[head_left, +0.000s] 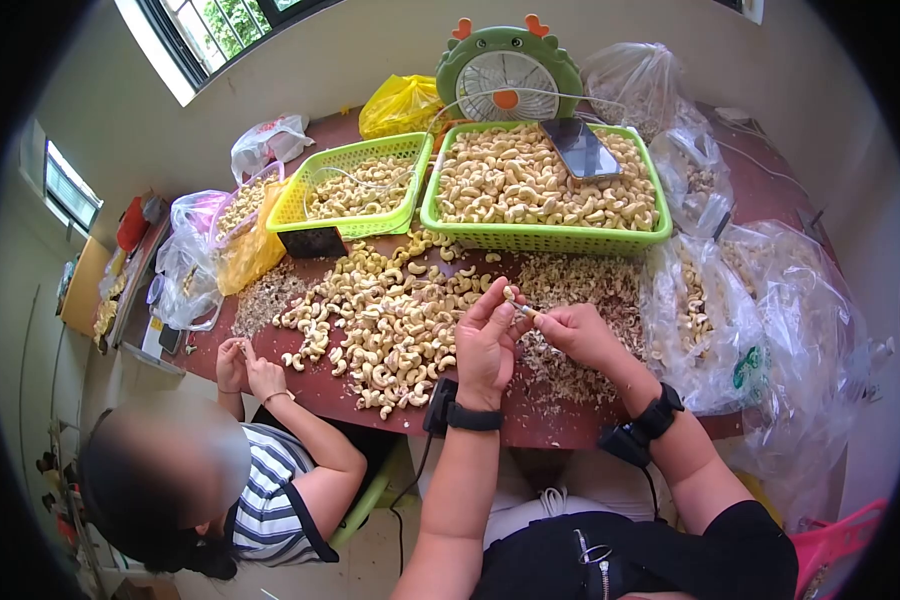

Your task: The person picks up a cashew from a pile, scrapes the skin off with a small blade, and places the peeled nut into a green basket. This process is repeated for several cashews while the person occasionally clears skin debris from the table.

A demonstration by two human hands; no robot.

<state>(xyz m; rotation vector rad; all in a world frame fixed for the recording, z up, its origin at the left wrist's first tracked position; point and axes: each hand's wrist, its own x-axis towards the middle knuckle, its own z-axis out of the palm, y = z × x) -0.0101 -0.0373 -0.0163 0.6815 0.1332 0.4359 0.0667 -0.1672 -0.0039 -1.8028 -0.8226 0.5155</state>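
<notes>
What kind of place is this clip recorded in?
Probably a small home or workshop room used for hand-sorting cashews. A red table carries a loose cashew pile, green baskets of nuts and plastic bags. A small desk fan stands by a plain wall.

Surface (570, 425): dark red-brown, smooth with a dull sheen, strewn with dry flaky husk scraps (580, 285). Baskets (545, 237): bright green moulded plastic, latticed walls; bags (770, 330): thin clear film, crinkled and glossy. Cashew kernels (390, 320): pale cream, matt; phone (581, 148): glossy dark glass; wrist straps (473, 417): matt black.
</notes>
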